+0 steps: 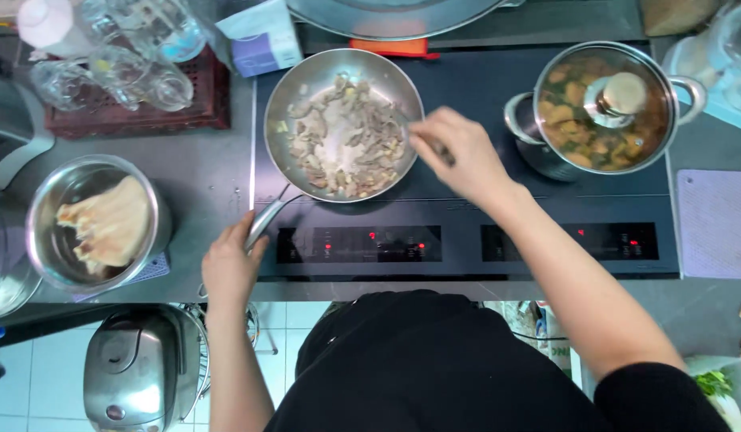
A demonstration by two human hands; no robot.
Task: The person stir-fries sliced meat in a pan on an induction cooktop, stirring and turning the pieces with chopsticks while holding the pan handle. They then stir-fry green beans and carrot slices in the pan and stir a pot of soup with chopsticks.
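Observation:
A steel frying pan [284, 96] with pale meat strips [346, 140] sits on the left zone of a black induction cooktop [466, 216]. My left hand [229, 268] grips the pan's handle [266, 220] at the cooktop's front left corner. My right hand [458, 152] is at the pan's right rim, fingers closed around a thin utensil that reaches into the food; the utensil is mostly hidden.
A lidded steel pot [602, 104] of stew stands on the right zone. At the left, a steel bowl [46, 240] holds pale food, and a red rack [138, 112] holds glasses. A rice cooker [142, 368] sits below the counter. A grey mat [716, 224] lies far right.

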